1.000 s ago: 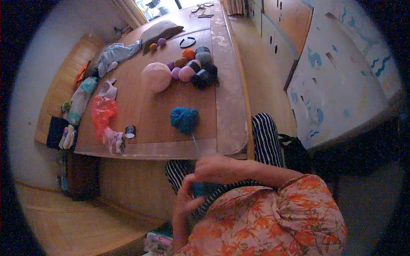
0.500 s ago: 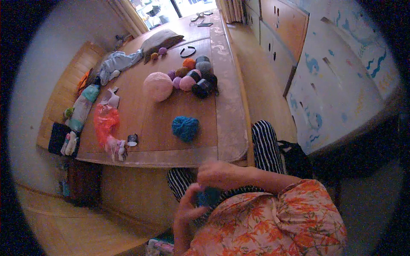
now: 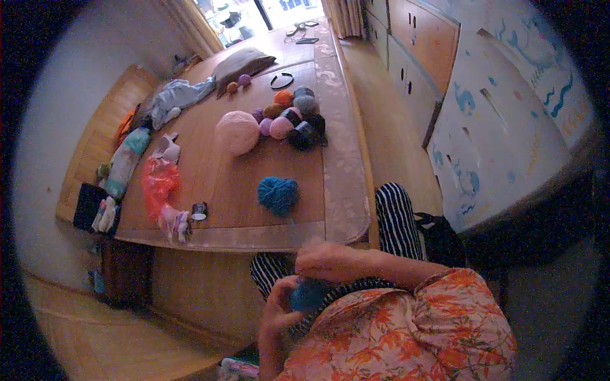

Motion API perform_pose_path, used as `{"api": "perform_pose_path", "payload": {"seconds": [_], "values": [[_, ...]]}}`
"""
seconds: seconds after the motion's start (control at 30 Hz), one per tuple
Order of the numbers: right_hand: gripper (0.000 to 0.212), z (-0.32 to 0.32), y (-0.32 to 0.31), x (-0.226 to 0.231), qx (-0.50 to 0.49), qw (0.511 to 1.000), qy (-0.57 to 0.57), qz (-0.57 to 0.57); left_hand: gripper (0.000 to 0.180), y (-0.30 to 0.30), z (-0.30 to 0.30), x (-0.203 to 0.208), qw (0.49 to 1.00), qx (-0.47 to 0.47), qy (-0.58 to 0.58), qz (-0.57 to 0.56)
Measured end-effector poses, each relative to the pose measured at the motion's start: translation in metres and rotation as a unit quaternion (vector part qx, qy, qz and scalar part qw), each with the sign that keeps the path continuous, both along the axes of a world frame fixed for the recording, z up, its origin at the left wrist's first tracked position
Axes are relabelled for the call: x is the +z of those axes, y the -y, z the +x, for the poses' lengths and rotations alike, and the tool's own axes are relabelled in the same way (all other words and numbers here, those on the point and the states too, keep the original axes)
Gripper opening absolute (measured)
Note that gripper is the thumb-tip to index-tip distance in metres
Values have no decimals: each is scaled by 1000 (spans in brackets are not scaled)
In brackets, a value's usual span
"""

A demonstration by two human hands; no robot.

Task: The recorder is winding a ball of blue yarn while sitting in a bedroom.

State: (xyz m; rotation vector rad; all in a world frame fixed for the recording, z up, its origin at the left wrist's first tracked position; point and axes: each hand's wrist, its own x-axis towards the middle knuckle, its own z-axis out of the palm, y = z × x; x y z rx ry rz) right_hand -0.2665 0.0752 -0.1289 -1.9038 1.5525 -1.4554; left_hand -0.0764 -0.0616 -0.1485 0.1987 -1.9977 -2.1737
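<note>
Over my lap, my left hand (image 3: 279,306) curls around a small ball of blue yarn (image 3: 307,294). My right hand (image 3: 318,259) is bent across the top of that ball, just in front of the table edge. Its fingers look drawn together, but their tips are blurred and whatever they pinch does not show clearly. Beyond my hands, a loose, fluffy blue skein (image 3: 277,195) lies on the mat-covered table.
A big pink yarn ball (image 3: 237,133) sits farther back, beside several smaller balls, including a black one (image 3: 302,136). To the left lie a coral plastic bag (image 3: 160,184) and a small dark roll (image 3: 199,211). A black headband (image 3: 281,80) rests behind the yarn.
My right hand has shifted slightly at the blue ball, and my left hand keeps its hold. The whole view has moved a little; the table items stay in place.
</note>
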Motion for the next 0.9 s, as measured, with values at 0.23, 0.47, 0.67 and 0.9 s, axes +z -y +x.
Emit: {"api": "perform_pose_path", "payload": {"seconds": [0.23, 0.47, 0.67, 0.9], "values": [[8, 23, -6, -38, 95, 988, -99, 74, 60, 5, -16, 11, 971, 235, 29, 38], [12, -5, 1, 6, 20, 999, -45, -4, 64, -5, 1, 0, 998, -60, -26, 4], [8, 18, -1, -46, 67, 967, -162, 184, 61, -18, -25, 39, 957, 265, 69, 90], [9, 13, -8, 26, 96, 994, 6, 53, 55, 5, -5, -11, 966, 67, 17, -250]]}}
